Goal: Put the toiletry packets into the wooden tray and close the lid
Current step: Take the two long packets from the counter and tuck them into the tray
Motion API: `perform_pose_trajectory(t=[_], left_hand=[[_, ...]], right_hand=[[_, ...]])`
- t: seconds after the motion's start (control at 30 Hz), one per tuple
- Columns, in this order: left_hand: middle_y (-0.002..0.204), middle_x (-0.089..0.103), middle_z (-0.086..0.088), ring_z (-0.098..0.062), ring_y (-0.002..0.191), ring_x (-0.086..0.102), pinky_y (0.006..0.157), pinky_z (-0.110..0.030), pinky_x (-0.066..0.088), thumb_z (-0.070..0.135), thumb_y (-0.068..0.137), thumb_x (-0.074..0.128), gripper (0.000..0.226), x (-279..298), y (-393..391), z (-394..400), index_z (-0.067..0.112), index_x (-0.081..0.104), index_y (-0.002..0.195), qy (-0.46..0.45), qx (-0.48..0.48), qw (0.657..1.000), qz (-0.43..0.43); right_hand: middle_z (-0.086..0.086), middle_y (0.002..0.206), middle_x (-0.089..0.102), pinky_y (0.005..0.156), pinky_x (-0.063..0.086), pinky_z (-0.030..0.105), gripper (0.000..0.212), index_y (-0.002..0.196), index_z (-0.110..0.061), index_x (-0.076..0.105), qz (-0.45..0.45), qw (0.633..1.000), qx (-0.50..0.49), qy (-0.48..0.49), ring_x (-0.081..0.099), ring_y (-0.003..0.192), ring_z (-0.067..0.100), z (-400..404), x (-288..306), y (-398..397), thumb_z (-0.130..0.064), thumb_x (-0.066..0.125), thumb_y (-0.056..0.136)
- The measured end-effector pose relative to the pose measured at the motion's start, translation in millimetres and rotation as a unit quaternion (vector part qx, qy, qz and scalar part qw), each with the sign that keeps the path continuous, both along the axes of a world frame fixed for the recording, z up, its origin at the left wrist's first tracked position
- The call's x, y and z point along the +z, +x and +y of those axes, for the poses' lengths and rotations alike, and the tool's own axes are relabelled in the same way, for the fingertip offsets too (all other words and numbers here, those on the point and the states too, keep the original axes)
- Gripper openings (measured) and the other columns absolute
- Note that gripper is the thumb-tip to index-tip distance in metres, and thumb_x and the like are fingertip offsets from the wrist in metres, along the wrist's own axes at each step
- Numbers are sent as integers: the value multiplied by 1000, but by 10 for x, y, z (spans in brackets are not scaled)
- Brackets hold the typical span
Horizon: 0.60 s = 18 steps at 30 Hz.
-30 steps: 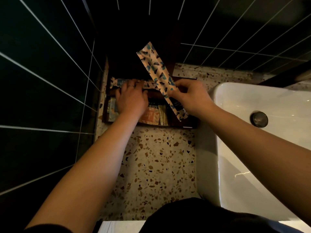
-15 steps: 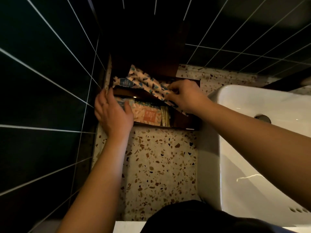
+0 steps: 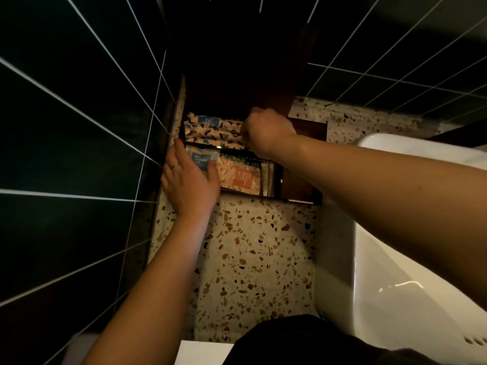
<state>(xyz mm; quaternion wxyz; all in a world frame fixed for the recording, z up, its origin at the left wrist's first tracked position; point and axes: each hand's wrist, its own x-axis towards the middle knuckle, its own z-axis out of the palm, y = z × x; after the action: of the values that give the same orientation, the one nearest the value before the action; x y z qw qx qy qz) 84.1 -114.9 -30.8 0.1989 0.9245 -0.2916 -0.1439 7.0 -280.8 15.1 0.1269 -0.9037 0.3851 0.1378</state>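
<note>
A dark wooden tray (image 3: 300, 188) sits on the terrazzo counter against the tiled wall, its lid (image 3: 237, 75) standing open behind it. Long patterned packets (image 3: 210, 133) lie in the back compartment. Flat packets, one with an orange label (image 3: 237, 177) and one marked shower cap (image 3: 201, 159), fill the front compartment. My right hand (image 3: 266, 131) is curled over the right end of the long packets, fingers pinched on one. My left hand (image 3: 188, 180) rests flat on the tray's front left corner, fingers apart, covering part of the shower cap packet.
A white basin (image 3: 411, 254) fills the right side, close beside the tray. Dark tiled walls (image 3: 79, 127) close in on the left and behind. Terrazzo counter (image 3: 250, 259) stretches between the tray and me.
My right hand has lowered the long patterned packet flat into the back compartment. My left hand moved from the tray's left side onto its front left corner.
</note>
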Motion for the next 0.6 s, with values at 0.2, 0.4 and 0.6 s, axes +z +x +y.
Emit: perform_pose_trajectory(t=[0.2,0.4,0.6], left_hand=[[162,27,-15,-35,146,31,118,-50,26,51,95,52,84,-5,-24,-17,10,16,159,8,3,1000,-9],[162,28,-15,-35,145,32,117,-50,27,53,95,52,85,-17,-25,-30,10,16,159,13,5,1000,-13],[162,27,-15,-35,146,30,119,-50,24,53,95,52,84,-18,-22,-26,11,16,159,6,5,1000,-11]], right_hand=[[13,126,55,74,52,44,29,122,-7,63,-20,1000,-12,10,62,106,42,47,-79,33,-8,65,93],[13,127,54,75,53,43,31,120,-11,62,-45,998,-21,24,63,103,39,128,-192,-87,2,62,92],[13,124,60,88,57,43,28,116,-11,68,-49,996,-40,60,62,111,32,118,-203,-121,2,58,94]])
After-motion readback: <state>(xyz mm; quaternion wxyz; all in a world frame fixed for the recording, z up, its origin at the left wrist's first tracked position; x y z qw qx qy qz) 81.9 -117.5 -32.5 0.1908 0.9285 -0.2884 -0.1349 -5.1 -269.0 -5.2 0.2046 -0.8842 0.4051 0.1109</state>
